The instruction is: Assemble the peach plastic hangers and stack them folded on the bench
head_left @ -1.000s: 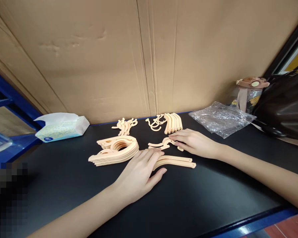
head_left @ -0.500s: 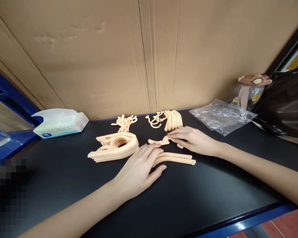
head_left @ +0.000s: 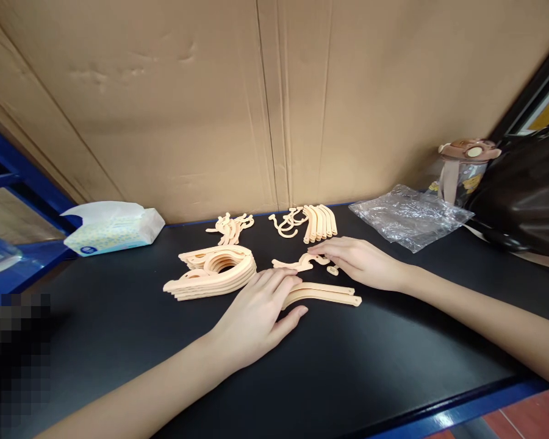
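My left hand [head_left: 256, 314] lies flat and open on the black table [head_left: 119, 341], its fingertips resting on the left ends of two curved peach plastic arm pieces [head_left: 329, 294]. My right hand [head_left: 359, 261] rests palm down, fingers stretched, its fingertips touching a peach hook-shaped piece [head_left: 297, 263]; a tiny peach part [head_left: 332, 270] lies just beside its thumb. Left of my hands sits a stack of curved peach pieces [head_left: 213, 274]. Behind are a pile of small hook pieces [head_left: 231, 227], loose hooks [head_left: 286, 222] and a row of arm pieces [head_left: 320, 221].
A tissue pack [head_left: 112, 228] lies at the back left. A crumpled clear plastic bag [head_left: 407, 216], a brown-lidded bottle [head_left: 464, 167] and a dark bag [head_left: 526, 195] stand at the right. A cardboard wall [head_left: 274, 103] backs the table; the blue front edge [head_left: 462, 414] runs along the near right.
My right hand's fingers have shifted slightly on the hook-shaped piece, and a tiny part now lies separate beside the thumb. My left hand stays put; the view shifted a little.
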Motion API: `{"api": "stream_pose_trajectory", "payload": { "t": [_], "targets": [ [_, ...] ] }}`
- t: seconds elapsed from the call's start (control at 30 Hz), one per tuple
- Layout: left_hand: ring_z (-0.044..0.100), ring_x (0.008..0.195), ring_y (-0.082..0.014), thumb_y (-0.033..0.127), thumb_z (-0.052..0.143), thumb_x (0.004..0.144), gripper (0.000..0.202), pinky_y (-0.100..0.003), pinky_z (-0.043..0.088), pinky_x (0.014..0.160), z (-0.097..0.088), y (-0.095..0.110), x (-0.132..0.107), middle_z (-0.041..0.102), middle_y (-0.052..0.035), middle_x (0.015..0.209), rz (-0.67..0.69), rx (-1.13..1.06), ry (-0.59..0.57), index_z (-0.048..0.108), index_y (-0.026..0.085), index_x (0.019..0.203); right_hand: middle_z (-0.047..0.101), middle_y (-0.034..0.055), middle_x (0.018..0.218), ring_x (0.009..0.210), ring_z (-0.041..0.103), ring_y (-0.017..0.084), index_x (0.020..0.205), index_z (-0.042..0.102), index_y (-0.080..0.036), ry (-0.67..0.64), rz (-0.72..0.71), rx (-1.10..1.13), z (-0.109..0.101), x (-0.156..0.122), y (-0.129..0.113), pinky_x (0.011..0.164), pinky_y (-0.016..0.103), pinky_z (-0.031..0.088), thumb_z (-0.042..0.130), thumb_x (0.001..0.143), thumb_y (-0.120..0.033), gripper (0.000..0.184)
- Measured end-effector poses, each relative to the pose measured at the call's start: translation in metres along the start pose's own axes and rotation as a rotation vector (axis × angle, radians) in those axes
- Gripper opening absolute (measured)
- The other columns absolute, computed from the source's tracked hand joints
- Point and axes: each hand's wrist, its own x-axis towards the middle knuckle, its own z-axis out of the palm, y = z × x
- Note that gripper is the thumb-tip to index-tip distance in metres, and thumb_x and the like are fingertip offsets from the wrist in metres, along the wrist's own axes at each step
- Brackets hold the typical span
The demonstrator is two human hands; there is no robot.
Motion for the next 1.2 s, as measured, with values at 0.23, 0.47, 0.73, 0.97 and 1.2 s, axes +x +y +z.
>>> {"api": "stream_pose_trajectory", "payload": {
  "t": [0.23,0.47,0.73,0.97,1.2],
  "targets": [
    [0.054,0.115,-0.0244,0.030,0.051,0.092,0.026,-0.040,0.047,0.094,-0.002,0.001,0.000,0.058,-0.0085,0.123,-0.001,-0.004,0.006,0.052,0.019,0.116,0.067,0.0081,0.105,0.094,0.061,0.023,0.107,0.064,-0.019,0.070,-0.003,-0.243,-0.021,0.000,0.000,0.082,0.038,0.047,0.040,0.095,-0.023,0.028],
    [0.051,0.116,-0.0254,0.025,0.052,0.091,0.010,-0.041,0.046,0.095,0.000,0.000,-0.001,0.058,-0.0091,0.120,0.009,0.038,0.046,0.052,0.018,0.097,0.067,0.0039,0.080,0.071,0.061,0.019,0.089,0.069,-0.019,-0.065,0.067,-0.317,-0.026,-0.004,-0.013,0.062,0.030,0.039,0.053,0.090,-0.041,0.027],
    [0.050,0.117,-0.0295,0.025,0.054,0.088,0.011,-0.046,0.046,0.091,0.001,0.001,-0.001,0.058,-0.0109,0.118,-0.026,0.087,0.049,0.047,0.019,0.082,0.066,0.0007,0.070,0.061,0.058,0.015,0.084,0.070,-0.021,-0.156,0.075,-0.274,-0.020,-0.003,-0.013,0.059,0.027,0.035,0.058,0.087,-0.031,0.016],
    [0.048,0.118,-0.0274,0.024,0.049,0.092,0.015,-0.043,0.045,0.092,0.001,-0.001,-0.001,0.056,-0.0102,0.119,0.000,0.078,0.041,0.048,0.018,0.078,0.061,-0.0017,0.053,0.047,0.054,0.014,0.084,0.067,-0.020,-0.051,0.170,-0.356,-0.022,-0.005,-0.017,0.051,0.026,0.026,0.050,0.088,-0.026,0.019],
    [0.049,0.118,-0.0251,0.026,0.049,0.094,0.011,-0.042,0.041,0.097,-0.001,0.001,0.001,0.058,-0.0090,0.119,0.009,-0.029,0.082,0.048,0.019,0.085,0.067,-0.0024,0.074,0.061,0.061,0.013,0.096,0.058,-0.020,0.108,0.114,-0.261,-0.022,-0.006,-0.022,0.054,0.023,0.035,0.050,0.089,-0.022,0.011]
  ]
}}
